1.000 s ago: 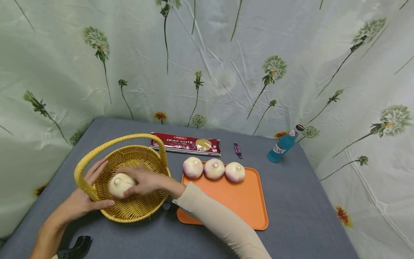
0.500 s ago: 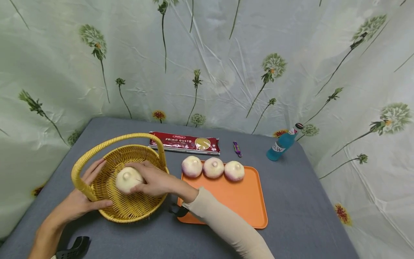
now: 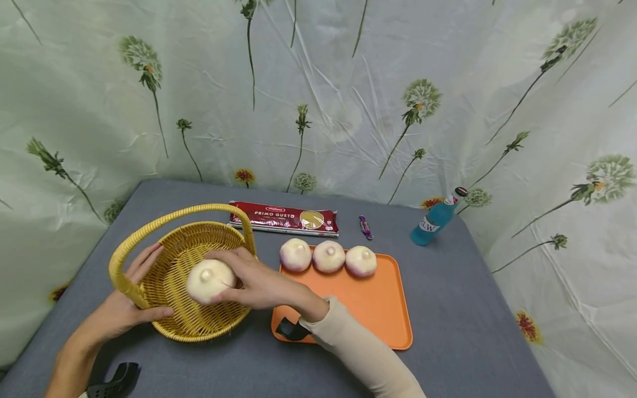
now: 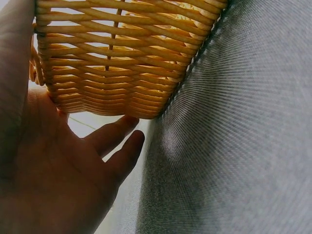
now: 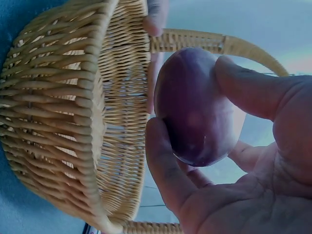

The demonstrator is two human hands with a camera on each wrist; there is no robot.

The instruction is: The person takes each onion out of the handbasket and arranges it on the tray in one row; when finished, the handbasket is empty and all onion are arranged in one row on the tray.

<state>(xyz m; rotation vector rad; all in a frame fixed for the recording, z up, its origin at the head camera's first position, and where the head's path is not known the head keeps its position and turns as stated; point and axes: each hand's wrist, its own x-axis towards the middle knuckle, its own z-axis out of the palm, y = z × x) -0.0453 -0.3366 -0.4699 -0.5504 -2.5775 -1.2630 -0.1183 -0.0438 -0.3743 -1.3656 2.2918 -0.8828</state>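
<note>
My right hand [image 3: 259, 279] grips a round white turnip [image 3: 209, 281] by its sides, thumb and fingers spread around it. In the right wrist view the purple underside of the turnip [image 5: 195, 105] faces the camera, at the mouth of the yellow wicker basket [image 5: 58, 102]. From the head, the turnip overlaps the inside of the basket [image 3: 176, 329]. My left hand [image 3: 121, 312] holds the basket's left side near the handle base, with the thumb over the rim. The left wrist view shows fingers of the left hand [image 4: 63, 170] against the outer weave.
Right of the basket lies an orange tray [image 3: 363, 309] with three turnips [image 3: 329, 257] in a row along its back edge. Behind them are a red pasta packet [image 3: 286, 218] and a purple wrapped candy [image 3: 365, 227]. A blue bottle [image 3: 435, 221] stands at the back right.
My right hand has drawn the turnip rightward and up from the basket's left part. The turnip looks larger in the head view. My left hand stays at the basket's side.
</note>
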